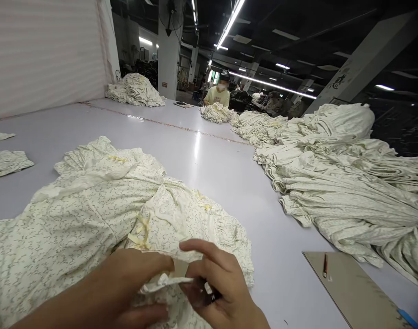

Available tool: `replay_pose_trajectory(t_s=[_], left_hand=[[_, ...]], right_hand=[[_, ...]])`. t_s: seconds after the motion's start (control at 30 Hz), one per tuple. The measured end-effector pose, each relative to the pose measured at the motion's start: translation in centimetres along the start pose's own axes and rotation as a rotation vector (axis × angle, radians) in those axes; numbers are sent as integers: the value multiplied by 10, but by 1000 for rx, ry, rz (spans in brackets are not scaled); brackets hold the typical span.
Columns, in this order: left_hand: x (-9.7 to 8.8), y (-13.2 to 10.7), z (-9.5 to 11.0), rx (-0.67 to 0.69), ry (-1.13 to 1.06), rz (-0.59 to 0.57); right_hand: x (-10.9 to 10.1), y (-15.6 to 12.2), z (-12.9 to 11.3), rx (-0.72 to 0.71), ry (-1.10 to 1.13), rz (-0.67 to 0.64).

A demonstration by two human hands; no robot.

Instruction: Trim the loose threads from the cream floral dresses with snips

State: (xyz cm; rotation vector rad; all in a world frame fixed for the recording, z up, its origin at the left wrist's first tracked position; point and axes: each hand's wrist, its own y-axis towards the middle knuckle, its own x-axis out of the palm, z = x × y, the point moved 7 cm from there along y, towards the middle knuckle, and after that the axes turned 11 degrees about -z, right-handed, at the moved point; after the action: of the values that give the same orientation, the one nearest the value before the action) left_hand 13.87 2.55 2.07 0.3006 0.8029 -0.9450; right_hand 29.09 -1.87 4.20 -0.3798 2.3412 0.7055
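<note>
Left hand [126, 285]: curled, fingers bent over and gripping a folded hem [161, 282] of a dress.
Right hand [219, 285]: fingers curved, pinching that same hem just beside the left hand, with a small dark object against the palm, too small to tell.
Dress [92, 219]: pale, with a small grey-green print and yellow ribbons [142, 233], spread flat on the table directly under both hands.
Table [195, 164]: long, pale and shiny, with a thin reddish line across it.
Right of the hands: a brown cardboard sheet [349, 292] with a pencil [324, 266] lying on it.
Farther right: a big heap of matching dresses [339, 183].
Far end: a seated co-worker [217, 96] in a yellow shirt behind a smaller pile [217, 113].
Far left: another pile [135, 91] against a white curtain [40, 55].
</note>
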Motion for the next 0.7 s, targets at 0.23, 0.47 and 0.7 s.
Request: replay_pose_trajectory(t_s=[0.23, 0.47, 0.7], left_hand=[[-10, -5, 0, 153, 23, 527], [2, -11, -3, 335, -100, 575], [11, -5, -1, 386, -143, 473]], right_hand=[[33, -12, -6, -138, -294, 10], [46, -13, 22, 330, 447, -18], [26, -8, 8, 318, 361, 59]])
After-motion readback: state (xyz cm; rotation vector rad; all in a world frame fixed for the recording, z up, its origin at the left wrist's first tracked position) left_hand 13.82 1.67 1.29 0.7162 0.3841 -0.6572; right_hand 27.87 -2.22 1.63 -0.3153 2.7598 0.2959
